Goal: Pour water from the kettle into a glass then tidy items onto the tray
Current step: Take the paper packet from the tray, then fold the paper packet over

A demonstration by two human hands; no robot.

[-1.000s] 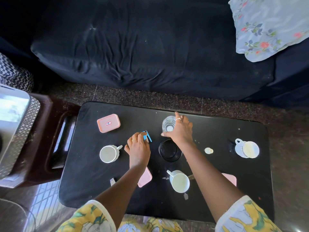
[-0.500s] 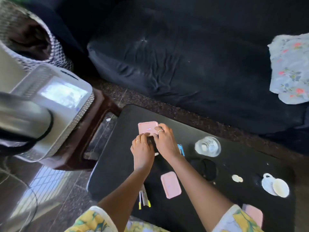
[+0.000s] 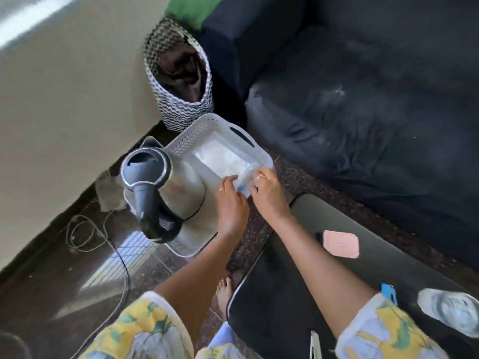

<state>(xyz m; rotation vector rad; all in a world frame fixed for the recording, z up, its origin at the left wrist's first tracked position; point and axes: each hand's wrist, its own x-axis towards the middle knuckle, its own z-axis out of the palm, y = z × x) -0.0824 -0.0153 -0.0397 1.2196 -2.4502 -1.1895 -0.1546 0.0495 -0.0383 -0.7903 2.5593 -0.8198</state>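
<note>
At the near corner of the white tray (image 3: 197,125), the left hand (image 3: 231,203) and right hand (image 3: 268,196) meet, fingers bent. A bit of blue shows between them, but I cannot tell if they hold anything. The steel kettle (image 3: 178,187) stands on the tray. The glass (image 3: 452,310) sits on the black bench (image 3: 285,294) near a pink box (image 3: 340,244) whose label is too small to read. A dark sofa (image 3: 363,99) and shiny floor (image 3: 64,268) lie around.

**A:** We log a beige wall (image 3: 64,99) on the left, dark polished floor (image 3: 46,281) below it; a grille of window light (image 3: 121,256) reflects there.

**B:** We add a navy sofa (image 3: 363,112), a zigzag woven basket (image 3: 181,111) at its end, a cable (image 3: 127,281) loose on the floor, black counter (image 3: 285,307) nearest us.
</note>
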